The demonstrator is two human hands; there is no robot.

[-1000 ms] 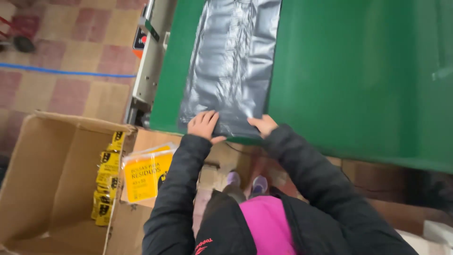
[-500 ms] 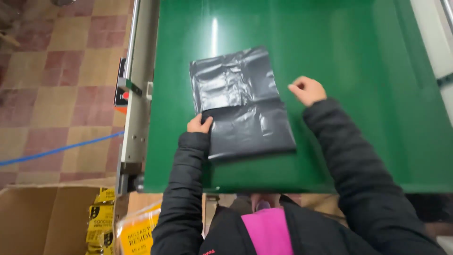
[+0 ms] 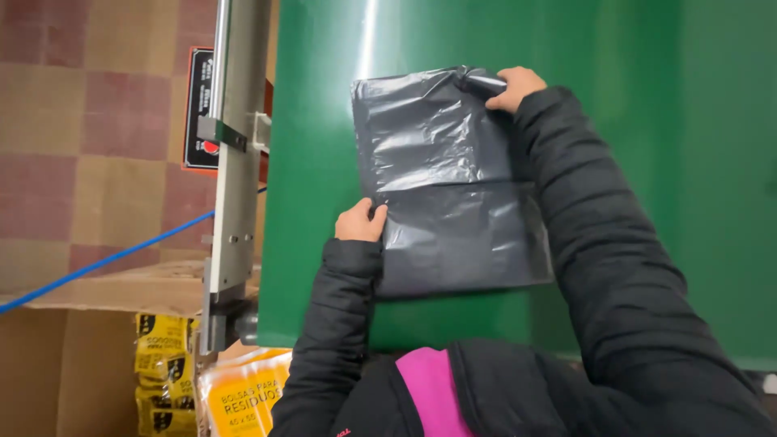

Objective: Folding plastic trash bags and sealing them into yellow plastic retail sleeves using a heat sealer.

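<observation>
My left hand point(image 3: 361, 221) presses flat on the near left edge of a folded grey plastic bag point(image 3: 449, 182), fingers together on the fold line. My right hand point(image 3: 515, 86) has closed around the bag's far right corner, pinching the crumpled plastic there. The bag lies flat on a green table point(image 3: 324, 162). Along the table's left side I see a metal rail point(image 3: 233, 146). Below it sits a cardboard box point(image 3: 57, 356) with yellow packets point(image 3: 239, 396) beside it.

Left hand point(image 3: 361, 222) flat, fingers curled near; right hand point(image 3: 515, 86) reaching far, pinching
</observation>
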